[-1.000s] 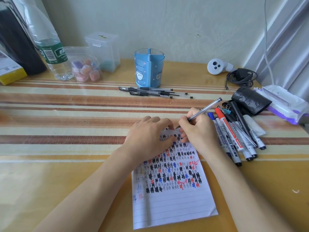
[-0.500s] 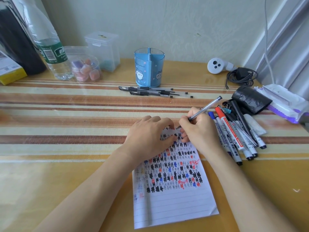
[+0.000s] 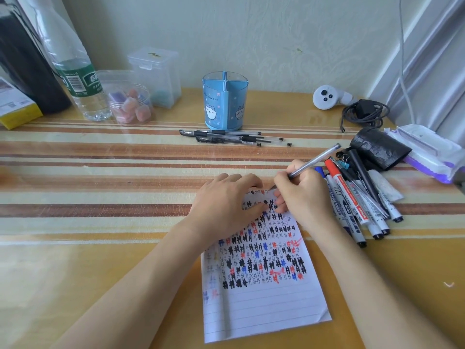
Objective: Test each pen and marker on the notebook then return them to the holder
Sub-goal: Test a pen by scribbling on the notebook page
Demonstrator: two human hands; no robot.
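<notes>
Notebook page (image 3: 264,298) lies nearest on the striped table (image 3: 100,222), its far half filled with black, blue and red hash marks. The 2 hands meet at its far edge. The left hand (image 3: 224,205) rests on the paper with fingers spread and only lightly bent, holding nothing. The right hand (image 3: 304,195) pinches a clear pen (image 3: 314,159), its tip down by the page's top corner and its barrel tilted away to the right. Just right of that hand lies a heap of markers (image 3: 357,202). Farther back, several capped gel pens (image 3: 234,138) lie side by side on the table, just in front of the blue holder (image 3: 225,102), which stands upright near the wall.
</notes>
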